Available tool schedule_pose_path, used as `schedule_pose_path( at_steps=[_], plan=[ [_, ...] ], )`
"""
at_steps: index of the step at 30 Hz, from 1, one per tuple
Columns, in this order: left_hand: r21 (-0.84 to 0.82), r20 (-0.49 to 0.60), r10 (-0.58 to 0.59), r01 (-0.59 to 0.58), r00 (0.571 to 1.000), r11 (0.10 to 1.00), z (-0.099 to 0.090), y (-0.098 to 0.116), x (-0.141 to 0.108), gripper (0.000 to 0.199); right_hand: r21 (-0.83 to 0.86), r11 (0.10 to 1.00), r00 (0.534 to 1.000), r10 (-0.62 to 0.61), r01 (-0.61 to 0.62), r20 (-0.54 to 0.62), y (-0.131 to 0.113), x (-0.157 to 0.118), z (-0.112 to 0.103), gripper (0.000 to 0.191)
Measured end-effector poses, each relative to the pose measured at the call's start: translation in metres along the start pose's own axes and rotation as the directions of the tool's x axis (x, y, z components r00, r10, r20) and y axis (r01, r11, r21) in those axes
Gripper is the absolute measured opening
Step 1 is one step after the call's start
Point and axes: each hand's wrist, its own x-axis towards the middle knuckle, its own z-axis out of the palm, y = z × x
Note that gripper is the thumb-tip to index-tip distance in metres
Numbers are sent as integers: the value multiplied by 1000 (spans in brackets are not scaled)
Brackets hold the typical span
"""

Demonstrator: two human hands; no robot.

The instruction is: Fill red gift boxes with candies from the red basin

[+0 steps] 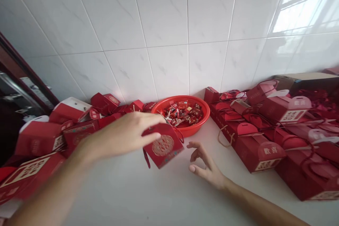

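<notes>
My left hand [132, 132] grips a small red gift box [163, 144] by its upper left edge, thumb on the front face. The box is tilted, shows a round gold pattern, and has a dark red cord at its right side. It is held in front of a red plastic basket [182, 133] of small wrapped sweets [185, 113]. To the right of the box, not touching it, my right hand [202, 164] has its fingers curved and apart, with nothing between them.
Red boxes [37, 136] are heaped at the left. Rows of closed red boxes with handles [254, 148] cover the right side, and a rope loop [225, 137] sticks out from them. A cardboard box [304, 79] is at the back right. A tiled wall [169, 67] stands behind.
</notes>
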Motion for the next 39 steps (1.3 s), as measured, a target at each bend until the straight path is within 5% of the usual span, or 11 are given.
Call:
schedule_pose_path(
  at_steps=[3,9,17,22,30,35,39],
  plan=[
    [26,98,215,-219,972,975,28,34,-1,28,27,992,993,-122,122,-3,-3,0,-4,75],
    [166,209,252,-289,945,943,67,63,10,24,-113,989,987,-107,94,-120,3,-1,1,93],
    [-51,259,59,-48,964,998,92,83,18,25,-167,982,978,-116,87,-172,0,-5,3,98],
    [-306,275,-52,139,960,942,107,80,18,28,-167,982,982,-114,88,-151,-1,-5,1,98],
    [-688,245,2,172,970,705,99,57,21,41,-257,960,968,-159,107,-193,-1,-3,-9,74],
    [-533,52,75,-36,996,846,94,35,32,30,-351,928,941,-224,127,-253,-3,-1,-15,59],
    [-410,95,173,-120,980,904,99,24,36,29,-424,885,918,-316,194,-239,-8,0,-21,54]
  ],
)
